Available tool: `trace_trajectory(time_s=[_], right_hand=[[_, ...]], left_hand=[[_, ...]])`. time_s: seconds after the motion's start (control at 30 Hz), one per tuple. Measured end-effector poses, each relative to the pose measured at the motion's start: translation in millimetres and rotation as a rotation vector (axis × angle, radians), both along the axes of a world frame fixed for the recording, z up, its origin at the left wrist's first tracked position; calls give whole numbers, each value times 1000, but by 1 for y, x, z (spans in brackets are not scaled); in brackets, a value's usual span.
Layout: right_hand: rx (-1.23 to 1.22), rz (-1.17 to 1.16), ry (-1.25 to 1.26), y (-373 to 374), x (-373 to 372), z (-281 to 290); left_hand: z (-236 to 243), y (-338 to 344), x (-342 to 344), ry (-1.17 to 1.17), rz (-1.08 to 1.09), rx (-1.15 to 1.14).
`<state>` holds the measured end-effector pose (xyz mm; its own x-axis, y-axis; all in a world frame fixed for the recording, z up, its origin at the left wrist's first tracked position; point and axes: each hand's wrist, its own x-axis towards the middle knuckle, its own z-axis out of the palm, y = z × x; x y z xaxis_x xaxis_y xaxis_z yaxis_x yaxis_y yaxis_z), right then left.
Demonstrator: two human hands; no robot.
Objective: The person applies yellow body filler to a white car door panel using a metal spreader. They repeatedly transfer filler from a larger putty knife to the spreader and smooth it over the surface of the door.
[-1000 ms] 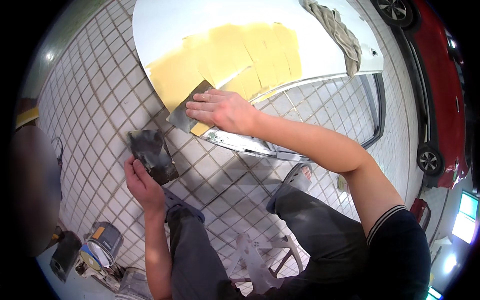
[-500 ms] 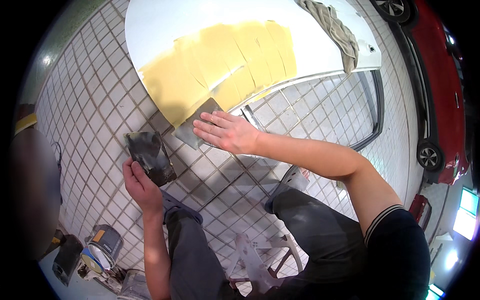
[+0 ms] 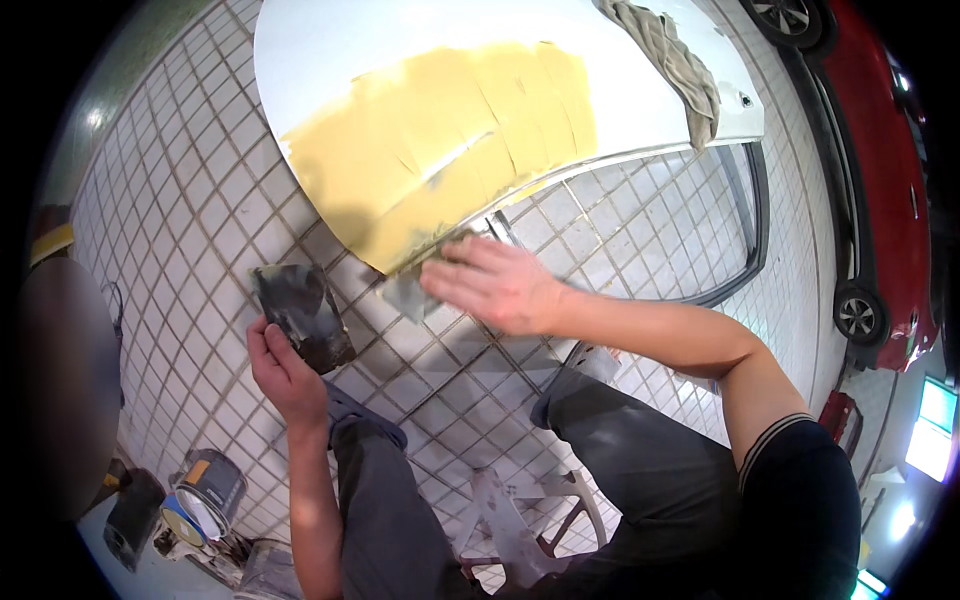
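The right hand (image 3: 495, 285) lies flat, fingers together and stretched out, pressing a thin grey spreader (image 3: 412, 290) against the lower edge of a white car door panel (image 3: 350, 50), right where a broad patch of yellow filler (image 3: 440, 130) ends. The spreader sits under and just ahead of the fingertips, toward the person's left; its blade edge touches the filler and its flat face points up and left into the patch. The filler patch runs long from lower left to upper right across the panel, so its long axis lies roughly crosswise to the forearm that reaches in from the right. The left hand (image 3: 285, 370) is closed around the lower end of a dark, smeared mixing board (image 3: 300, 312), holding it tilted just beside the panel's lower corner, apart from it and a short way left of the spreader; the board's long axis runs from upper left down to lower right. Of the 2 hands, the right is the one on the panel, the left stays near. A grey rag (image 3: 675, 55) drapes over the panel's far side. The tiled floor (image 3: 180, 200) shows below, with a paint can (image 3: 205, 490) near the left knee, and a red car (image 3: 885, 170) stands at the right.
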<state>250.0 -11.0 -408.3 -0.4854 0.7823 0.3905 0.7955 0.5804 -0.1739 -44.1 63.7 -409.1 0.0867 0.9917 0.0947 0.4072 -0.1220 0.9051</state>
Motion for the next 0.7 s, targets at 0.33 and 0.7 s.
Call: trace_trajectory(time_s=[0.33,0.7], right_hand=[[144,-329,17,168,85,31],[63,-283,5,212,87,5]], left_hand=[[1,-3,-2,14,-26,-8],[-3,-5,-6,11,-11,-15]])
